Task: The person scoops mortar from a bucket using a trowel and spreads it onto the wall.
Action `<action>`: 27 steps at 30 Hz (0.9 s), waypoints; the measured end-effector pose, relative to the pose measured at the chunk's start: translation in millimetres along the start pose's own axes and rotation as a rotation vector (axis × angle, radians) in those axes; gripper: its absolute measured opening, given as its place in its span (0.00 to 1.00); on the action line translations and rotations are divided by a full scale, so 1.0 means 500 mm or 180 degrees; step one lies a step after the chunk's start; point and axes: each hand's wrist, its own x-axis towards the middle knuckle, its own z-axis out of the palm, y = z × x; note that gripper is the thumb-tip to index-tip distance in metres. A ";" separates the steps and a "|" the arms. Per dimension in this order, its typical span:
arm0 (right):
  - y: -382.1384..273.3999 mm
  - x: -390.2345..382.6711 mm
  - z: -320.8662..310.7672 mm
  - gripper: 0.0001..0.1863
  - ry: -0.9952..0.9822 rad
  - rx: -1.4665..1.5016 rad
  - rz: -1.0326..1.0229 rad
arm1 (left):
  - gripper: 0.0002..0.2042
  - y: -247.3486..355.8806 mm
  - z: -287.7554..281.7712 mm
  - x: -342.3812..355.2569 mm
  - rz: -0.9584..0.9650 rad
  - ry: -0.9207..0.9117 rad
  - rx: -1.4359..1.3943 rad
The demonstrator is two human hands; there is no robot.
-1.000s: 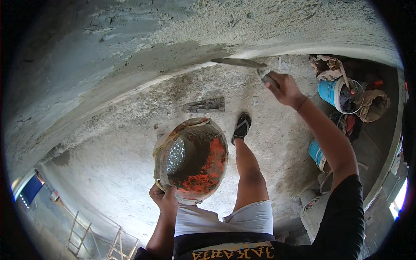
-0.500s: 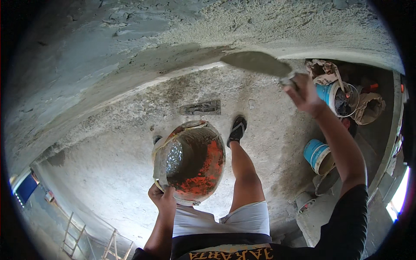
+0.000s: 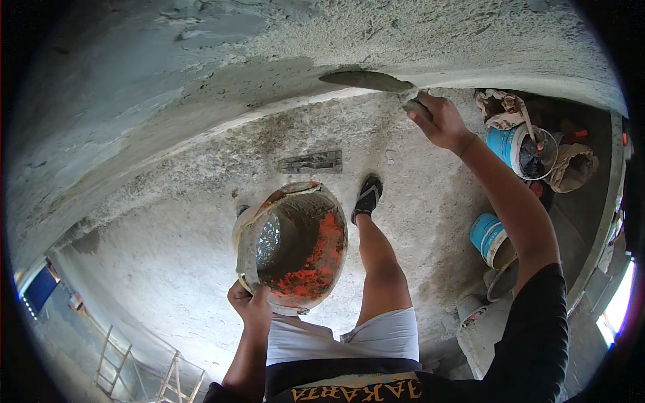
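My left hand [image 3: 250, 303] is closed on the rim of a bucket [image 3: 322, 221] held tilted in front of my legs. Grey mortar and orange-red patches coat its inside, and something shiny shows through near its left side. In my right hand [image 3: 440, 122] is the handle of a trowel [image 3: 369, 81], whose broad leaf-shaped blade points left along the wall [image 3: 403, 43]. The blade lies close against the wall's lower part; whether it touches cannot be made out. Wet grey plaster covers the wall's left part, with rougher plaster to the right.
A grey plasterer's float [image 3: 310, 162] lies on the floor between wall and bucket. At right stand a blue-and-white bucket with dark contents [image 3: 505, 145], a tipped blue-and-white bucket [image 3: 489, 233] and an open paper sack [image 3: 573, 168]. A wooden ladder-like frame [image 3: 113, 359] stands lower left.
My right hand has moved left and slightly up with the trowel, and the blade now shows narrower, nearer the wall. The bucket in my left hand has shifted slightly up.
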 end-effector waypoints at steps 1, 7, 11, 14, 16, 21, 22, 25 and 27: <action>-0.017 -0.005 -0.019 0.18 0.0090 0.0153 -0.0080 | 0.03 0.001 0.000 0.002 0.0013 -0.0020 0.0043; -0.172 -0.141 -0.097 0.16 0.1115 0.1047 -0.0125 | 0.05 0.069 0.004 -0.011 0.0029 -0.0138 0.0061; -0.304 -0.316 -0.119 0.18 0.1360 0.0951 0.0457 | 0.04 0.154 -0.028 -0.057 0.0533 -0.0290 0.0178; -0.404 -0.421 -0.099 0.18 0.1769 0.0938 0.1049 | 0.03 0.258 -0.060 -0.103 0.0860 -0.0522 0.0135; -0.478 -0.449 -0.105 0.19 0.2281 0.1062 0.1403 | 0.03 0.318 -0.086 -0.128 0.1066 -0.0624 0.0192; -0.609 -0.497 -0.162 0.16 0.2404 0.2016 0.1625 | 0.01 0.452 -0.136 -0.178 0.1904 -0.0348 0.0166; -0.630 -0.496 -0.174 0.16 0.2409 0.2081 0.1401 | 0.01 0.475 -0.147 -0.190 0.2084 -0.0253 0.0028; -0.685 -0.476 -0.226 0.17 0.2415 0.1530 0.0834 | 0.07 0.528 -0.190 -0.210 0.2550 -0.0110 0.0309; -0.725 -0.465 -0.272 0.18 0.2048 0.1418 0.0405 | 0.07 0.562 -0.203 -0.227 0.2655 -0.0015 0.0049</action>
